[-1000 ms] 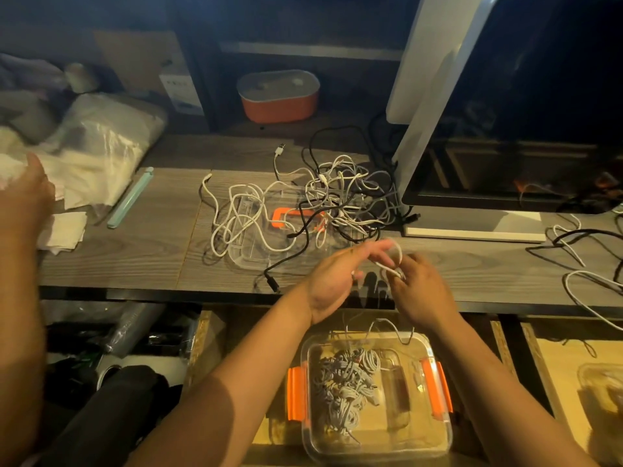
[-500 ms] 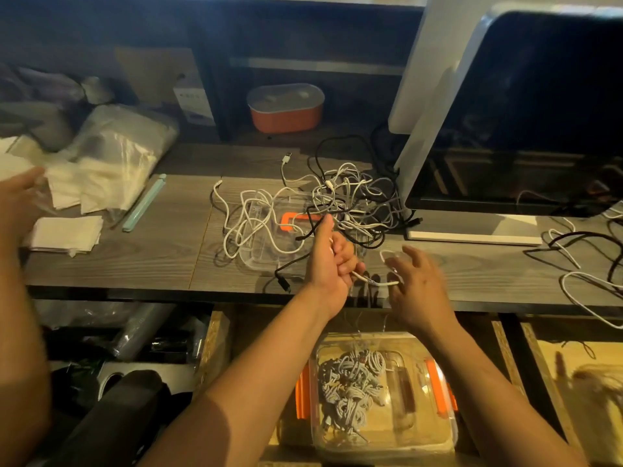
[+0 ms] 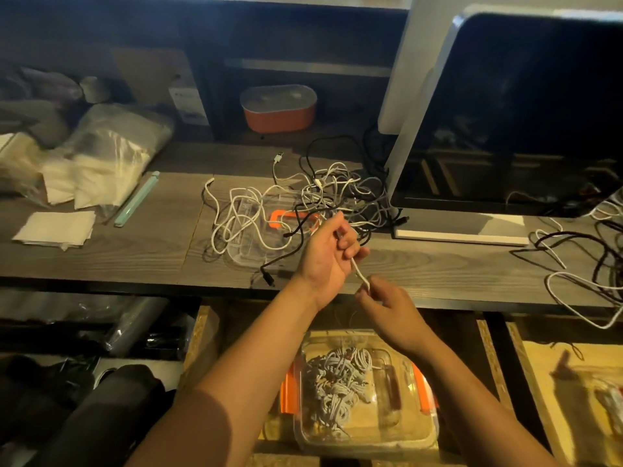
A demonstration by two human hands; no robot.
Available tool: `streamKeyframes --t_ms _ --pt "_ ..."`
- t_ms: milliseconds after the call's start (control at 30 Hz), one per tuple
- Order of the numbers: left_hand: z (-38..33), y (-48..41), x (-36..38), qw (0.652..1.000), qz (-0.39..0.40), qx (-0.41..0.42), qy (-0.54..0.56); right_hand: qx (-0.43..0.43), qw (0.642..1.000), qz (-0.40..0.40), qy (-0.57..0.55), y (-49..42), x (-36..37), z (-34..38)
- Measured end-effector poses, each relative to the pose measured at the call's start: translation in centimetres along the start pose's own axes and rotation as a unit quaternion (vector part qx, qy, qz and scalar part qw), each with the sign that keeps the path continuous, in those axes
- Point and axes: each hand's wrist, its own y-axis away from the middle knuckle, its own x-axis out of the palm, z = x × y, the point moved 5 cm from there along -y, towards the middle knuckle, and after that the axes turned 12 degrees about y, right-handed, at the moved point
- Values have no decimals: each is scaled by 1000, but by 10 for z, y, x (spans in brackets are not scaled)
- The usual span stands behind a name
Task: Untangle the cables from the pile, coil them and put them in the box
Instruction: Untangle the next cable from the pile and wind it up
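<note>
At the far left of the desk, one heap of clear plastic bags is seen, with one stack of folded white paper in front of it and one pale green stick lying beside it. Further right, one orange tub is set on the shelf behind. One pile of tangled cables, white and black, is spread over a clear lid with an orange handle.

Two hands are raised just in front of the pile. The left hand is held with its wrist bent back and its fingers curled around one white cable. The right hand is held lower, and the cable's lower end is pinched between its fingertips. The short stretch between the hands is pulled straight, its long axis slanting from upper left down to lower right.

Below the desk's front edge, under the right forearm, one clear box with two orange latches is placed, and a bundle of coiled white cables is held in its left half. At the right, one dark monitor is stood on the desk, and loose cables are strewn beyond its base.
</note>
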Motion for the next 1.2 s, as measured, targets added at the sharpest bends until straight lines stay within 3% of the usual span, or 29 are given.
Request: streamKeyframes --t_ms 133,300,400,500,633,800,967,1067,1133,1200 --pt "6 -11 7 993 -8 43 -106 25 999 -19 -43 2 -11 -16" --pt "8 -18 1 946 -39 93 -307 -33 997 51 50 4 -31 -21" --pt "10 -16 0 876 -21 102 -471 -72 986 84 121 4 -45 -21" --pt "17 -11 -7 794 3 36 -607 -80 984 84 135 2 -59 -21" --pt "20 5 -27 713 21 -38 -699 -46 995 37 86 0 -77 -21" --pt "31 19 -37 624 34 -2 -781 -29 997 -24 67 -1 -79 -4" --pt "24 29 -31 592 -7 21 -806 -39 992 -88 80 -1 -72 16" --pt "17 34 -35 603 -4 7 -798 -16 992 -111 49 -1 -70 18" --pt "16 35 -44 652 5 -41 -757 -4 992 -123 33 -2 -67 20" --pt "16 38 -49 737 37 -92 -668 17 991 -132 5 -3 -63 19"
